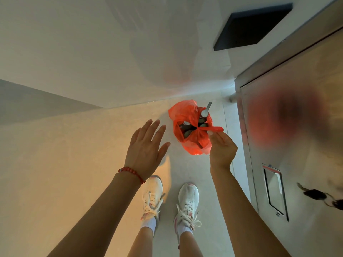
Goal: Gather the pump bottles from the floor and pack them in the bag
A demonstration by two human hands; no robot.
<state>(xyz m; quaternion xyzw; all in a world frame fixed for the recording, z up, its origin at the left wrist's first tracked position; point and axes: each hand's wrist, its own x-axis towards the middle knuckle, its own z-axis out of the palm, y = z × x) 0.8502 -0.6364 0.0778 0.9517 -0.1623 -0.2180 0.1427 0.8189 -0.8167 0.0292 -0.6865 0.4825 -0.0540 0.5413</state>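
The red plastic bag [191, 134] stands on the pale floor [74, 164], far of the person's white shoes [188, 199] and just beside the steel door [297, 145] on the right. The right hand [221, 148] pinches the gathered bag handles [213, 129] between closed fingers [213, 135], which keeps the mouth drawn together and takes up slack so the load can be lifted. Several pump bottles [186, 127] sit upright inside the bag; one pump head [205, 111] projects above the far rim, since the handles close only at the centre. The left hand [146, 151] hovers to the left of the bag with fingers spread and gripping nothing, apparently ready to steady or support it. No loose bottles show on the visible floor, so packing appears complete or nearly so.
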